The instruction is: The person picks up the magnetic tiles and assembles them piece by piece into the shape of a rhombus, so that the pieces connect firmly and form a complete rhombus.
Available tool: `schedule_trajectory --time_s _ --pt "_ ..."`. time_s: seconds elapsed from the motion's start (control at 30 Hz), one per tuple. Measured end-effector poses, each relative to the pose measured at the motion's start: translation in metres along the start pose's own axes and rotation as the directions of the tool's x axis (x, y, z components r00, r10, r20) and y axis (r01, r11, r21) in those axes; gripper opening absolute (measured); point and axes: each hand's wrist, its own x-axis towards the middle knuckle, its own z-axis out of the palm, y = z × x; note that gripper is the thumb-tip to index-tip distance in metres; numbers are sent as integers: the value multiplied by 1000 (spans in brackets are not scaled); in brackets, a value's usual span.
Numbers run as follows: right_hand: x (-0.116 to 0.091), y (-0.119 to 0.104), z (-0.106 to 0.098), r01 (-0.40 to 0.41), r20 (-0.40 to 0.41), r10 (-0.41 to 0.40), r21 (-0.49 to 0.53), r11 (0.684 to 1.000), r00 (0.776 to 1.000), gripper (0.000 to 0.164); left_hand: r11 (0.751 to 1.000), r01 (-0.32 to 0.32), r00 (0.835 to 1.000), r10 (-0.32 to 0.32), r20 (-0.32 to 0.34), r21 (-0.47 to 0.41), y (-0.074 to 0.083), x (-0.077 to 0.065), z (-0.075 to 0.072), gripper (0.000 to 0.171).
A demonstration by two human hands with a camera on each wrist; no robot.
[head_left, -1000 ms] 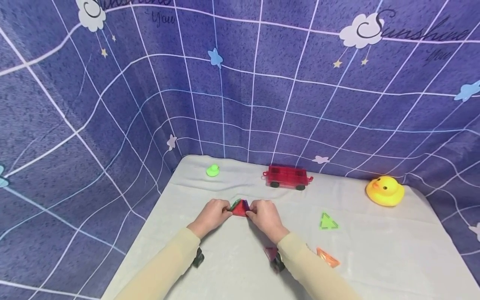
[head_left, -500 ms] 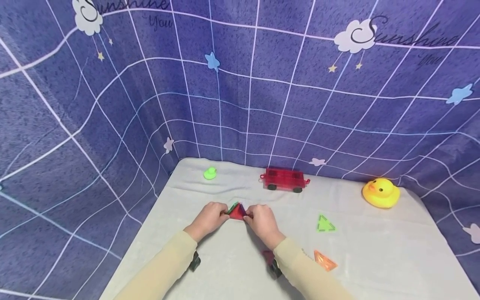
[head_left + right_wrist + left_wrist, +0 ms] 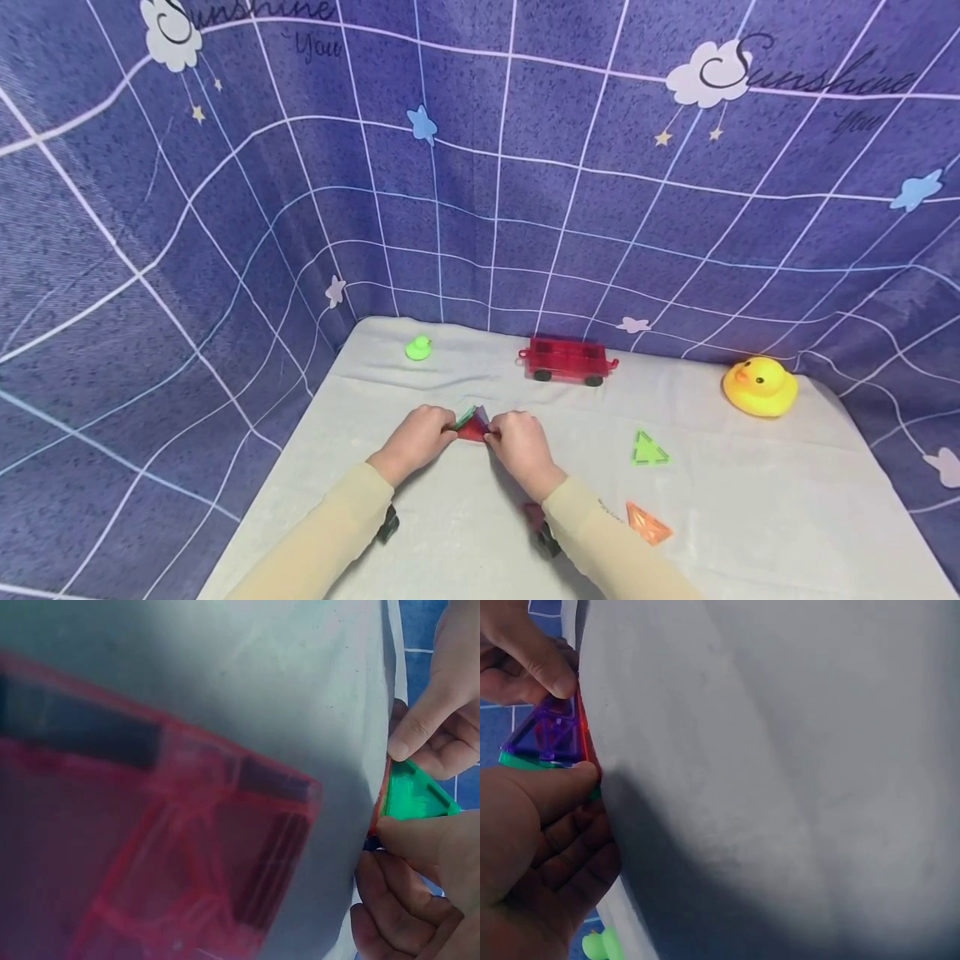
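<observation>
Well, a little shape (image 3: pixel 472 431) of red, green and purple pieces is held between two hands near the middle of the white cloth (image 3: pixel 735 483). Its left corner is pinched by the left hand (image 3: pixel 418 437), its right corner by the right hand (image 3: pixel 521 448), thumbs pressed close to fingers, so both corners are hidden. Behind it, a red wagon (image 3: pixel 567 360) and a small green duck (image 3: pixel 418 348) are seen. A yellow duck (image 3: pixel 761 387) is set far off to the right. Nearer, a light green triangle (image 3: pixel 649 449) is laid, and an orange triangle (image 3: pixel 648 524) beside the right sleeve (image 3: pixel 600 533). In the right wrist view, much is blocked by a clear red thing (image 3: pixel 187 847).
</observation>
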Motion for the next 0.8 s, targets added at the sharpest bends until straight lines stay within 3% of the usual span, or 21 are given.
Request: schedule_trajectory --time_s 0.17,0.5,0.8 --pt "0 0 -1 -2 1 2 -6 1000 1000 18 1000 -15 1000 15 -5 15 3 0 -1 27" --pt "1 -4 -2 -2 30 2 6 1000 1000 25 996 -27 997 33 -75 89 2 -6 5 27" --pt "0 2 -2 -28 54 27 29 999 998 25 990 -38 996 49 -80 134 6 -5 5 25"
